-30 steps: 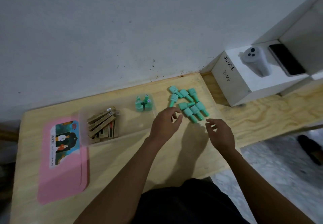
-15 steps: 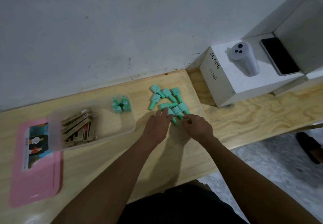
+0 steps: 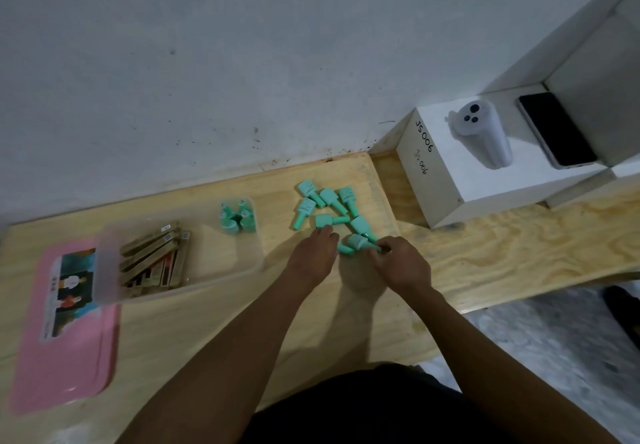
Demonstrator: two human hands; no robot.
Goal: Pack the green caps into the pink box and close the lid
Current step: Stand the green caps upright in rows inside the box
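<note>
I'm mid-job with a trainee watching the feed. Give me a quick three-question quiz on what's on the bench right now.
1. True or false: the pink plastic lid already covers the clear plastic box.
2. Where do most of the loose green plastic caps lie?
A. Inside the box
B. On the wooden bench, right of the box
C. On the white cube-shaped block
3. Fill in: the right hand pinches a green cap at the pile's ____ edge, while the left hand rests beside it.

Key: 1 false, the lid lies flat to the left of the box; 2 B; 3 near.
</note>
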